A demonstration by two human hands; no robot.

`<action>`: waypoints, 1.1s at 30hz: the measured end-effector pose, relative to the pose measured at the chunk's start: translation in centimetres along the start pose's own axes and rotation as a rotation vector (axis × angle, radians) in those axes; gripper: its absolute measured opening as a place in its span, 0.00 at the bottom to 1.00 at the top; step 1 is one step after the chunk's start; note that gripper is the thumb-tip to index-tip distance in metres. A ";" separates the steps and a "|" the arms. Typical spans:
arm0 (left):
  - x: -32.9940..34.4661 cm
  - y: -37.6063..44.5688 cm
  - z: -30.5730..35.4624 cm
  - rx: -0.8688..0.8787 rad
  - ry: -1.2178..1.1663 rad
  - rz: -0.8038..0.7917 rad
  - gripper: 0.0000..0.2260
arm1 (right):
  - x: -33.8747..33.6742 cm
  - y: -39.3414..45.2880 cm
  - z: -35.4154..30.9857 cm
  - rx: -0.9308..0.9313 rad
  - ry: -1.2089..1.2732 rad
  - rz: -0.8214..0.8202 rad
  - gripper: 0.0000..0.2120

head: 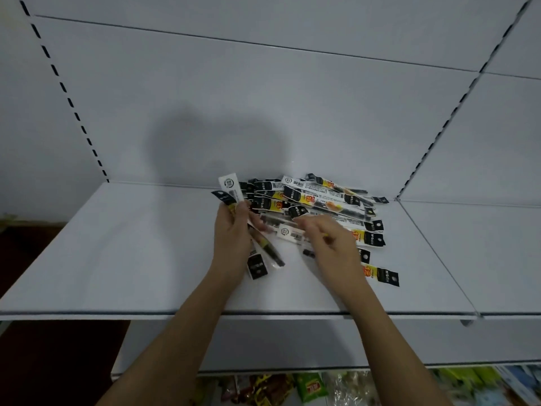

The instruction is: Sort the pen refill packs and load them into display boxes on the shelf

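Dim, soft shadows, perhaps motion-blurred hands (330,244), bowed edges

Refill packs (316,200): glossy clear plastic sleeves, printed black-yellow labels, beyond fingertips (295,219) of right hand (330,244). Shelf (146,259): smooth matt white painted metal under both hands. Back panel (234,98): same matt finish.

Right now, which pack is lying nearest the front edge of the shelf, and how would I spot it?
Start at the white shelf and find the heap of pen refill packs near its back wall. Follow the packs trailing forward on the right side, past the right hand. The last one lies alone, nearest the front edge: a black end tab with a yellow and red label beside it.
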State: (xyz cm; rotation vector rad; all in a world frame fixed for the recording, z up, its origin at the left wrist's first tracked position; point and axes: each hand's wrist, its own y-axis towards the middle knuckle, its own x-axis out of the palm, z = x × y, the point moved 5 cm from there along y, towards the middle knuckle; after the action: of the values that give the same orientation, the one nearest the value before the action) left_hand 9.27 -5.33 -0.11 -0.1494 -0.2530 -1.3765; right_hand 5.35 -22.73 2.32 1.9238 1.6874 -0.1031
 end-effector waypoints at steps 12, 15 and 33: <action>11.4 -5.9 -2.2 0.633 1.314 -0.682 0.12 | -12.0 -1.9 9.3 0.187 -0.384 0.252 0.10; 11.4 -6.2 -2.0 0.638 1.338 -0.631 0.12 | -12.0 -2.2 9.5 0.136 -0.326 0.246 0.09; 3.4 -9.2 3.2 0.311 1.022 0.026 0.08 | -5.3 -0.5 5.8 -0.110 -0.365 -0.165 0.14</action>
State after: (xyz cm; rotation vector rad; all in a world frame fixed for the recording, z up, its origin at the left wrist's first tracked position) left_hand 0.59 -9.53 3.46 0.7936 0.3920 -1.2134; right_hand 5.57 -30.10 -0.45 1.5716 1.5637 -0.3918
